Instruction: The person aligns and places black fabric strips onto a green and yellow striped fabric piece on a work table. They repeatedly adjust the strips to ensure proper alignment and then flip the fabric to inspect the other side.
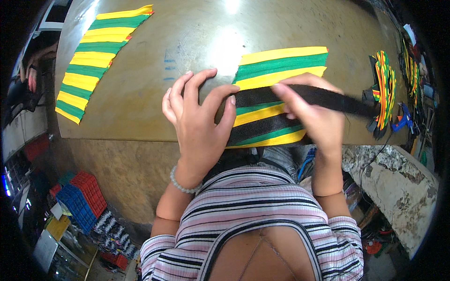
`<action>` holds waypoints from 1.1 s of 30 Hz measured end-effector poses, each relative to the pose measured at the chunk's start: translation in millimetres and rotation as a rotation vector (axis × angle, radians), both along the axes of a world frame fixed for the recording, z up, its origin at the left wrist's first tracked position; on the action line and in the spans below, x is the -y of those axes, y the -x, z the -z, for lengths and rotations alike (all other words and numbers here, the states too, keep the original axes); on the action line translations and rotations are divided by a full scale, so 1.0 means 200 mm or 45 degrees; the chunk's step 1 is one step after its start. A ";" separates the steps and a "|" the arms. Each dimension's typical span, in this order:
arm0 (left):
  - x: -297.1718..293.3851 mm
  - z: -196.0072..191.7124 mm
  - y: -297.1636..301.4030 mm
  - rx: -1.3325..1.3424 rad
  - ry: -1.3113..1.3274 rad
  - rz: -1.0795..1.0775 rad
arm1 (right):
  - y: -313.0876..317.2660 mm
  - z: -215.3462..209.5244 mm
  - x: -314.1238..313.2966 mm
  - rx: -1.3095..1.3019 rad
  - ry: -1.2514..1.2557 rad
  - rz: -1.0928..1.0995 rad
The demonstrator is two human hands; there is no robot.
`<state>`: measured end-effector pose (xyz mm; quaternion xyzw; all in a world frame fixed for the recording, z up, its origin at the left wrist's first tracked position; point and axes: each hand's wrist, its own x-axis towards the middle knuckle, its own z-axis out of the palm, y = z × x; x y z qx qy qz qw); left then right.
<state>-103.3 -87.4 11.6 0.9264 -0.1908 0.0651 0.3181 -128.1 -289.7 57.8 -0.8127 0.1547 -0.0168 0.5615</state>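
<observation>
A checked bundle [82, 201] in blue, red and green sits at the lower left of the frame; whether it is a container, or holds anything, cannot be told.

The left hand [199, 114] comes up from the lower middle, back upward, a beaded bracelet [184, 189] at its wrist. Its outer fingers are spread and bent over the counter [140, 112], while the thumb and forefinger come close together at the left end of a black strap [255, 96]. Whether they pinch that end or only press it cannot be told.

The right hand [311, 107], blurred, grips the same strap between thumb and curled fingers, the thumb lying along its top. The strap crosses the striped panel [281, 65] of yellow and green bands in the centre of the frame, then runs over the right hand toward the right. A second black band [262, 129] lies lower on that panel, near the counter's edge.

Another striped panel [89, 58] lies at upper left. A bundle of multicoloured straps [384, 89] rests at right, just beside a blue tool [403, 119].
</observation>
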 end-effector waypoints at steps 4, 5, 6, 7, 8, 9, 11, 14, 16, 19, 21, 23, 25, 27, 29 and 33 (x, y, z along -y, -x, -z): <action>0.00 -0.01 -0.01 0.000 -0.088 0.095 | -0.01 -0.01 0.17 -0.240 0.275 0.018; 0.00 -0.01 -0.01 -0.020 -0.090 0.105 | -0.02 0.02 0.20 -0.221 0.233 -0.017; 0.00 -0.01 -0.01 -0.019 -0.097 0.114 | -0.02 0.06 0.23 -0.031 0.320 -0.103; 0.00 -0.01 -0.01 -0.024 -0.100 0.119 | -0.03 0.09 0.25 -0.023 0.406 -0.148; -0.01 -0.01 -0.01 -0.030 -0.104 0.120 | -0.03 0.11 0.27 0.028 0.372 -0.174; -0.01 -0.01 -0.01 -0.029 -0.111 0.123 | -0.02 0.13 0.28 -0.018 0.340 -0.176; -0.01 0.00 -0.01 -0.039 -0.129 0.140 | -0.01 0.15 0.29 -0.052 0.315 -0.183; -0.02 -0.01 -0.01 -0.004 -0.141 0.176 | -0.01 0.15 0.29 -0.005 0.341 -0.202; -0.01 -0.02 0.00 0.069 -0.215 0.202 | -0.01 0.14 0.29 0.038 0.344 -0.219; 0.01 -0.04 0.01 0.171 -0.288 0.254 | -0.02 0.14 0.28 0.043 0.377 -0.223; 0.02 -0.06 0.01 0.134 -0.294 0.308 | -0.02 0.15 0.28 0.033 0.348 -0.220; 0.04 -0.08 0.00 0.143 -0.315 0.396 | -0.02 0.15 0.28 0.043 0.333 -0.215; 0.06 -0.10 -0.01 0.141 -0.326 0.463 | -0.01 0.16 0.28 0.074 0.329 -0.206; 0.08 -0.12 -0.01 0.183 -0.358 0.501 | -0.01 0.17 0.28 0.094 0.342 -0.189; 0.09 -0.15 0.00 0.168 -0.417 0.508 | -0.01 0.17 0.28 0.114 0.348 -0.188; 0.09 -0.18 0.03 0.132 -0.530 0.539 | -0.02 0.15 0.27 0.130 0.361 -0.206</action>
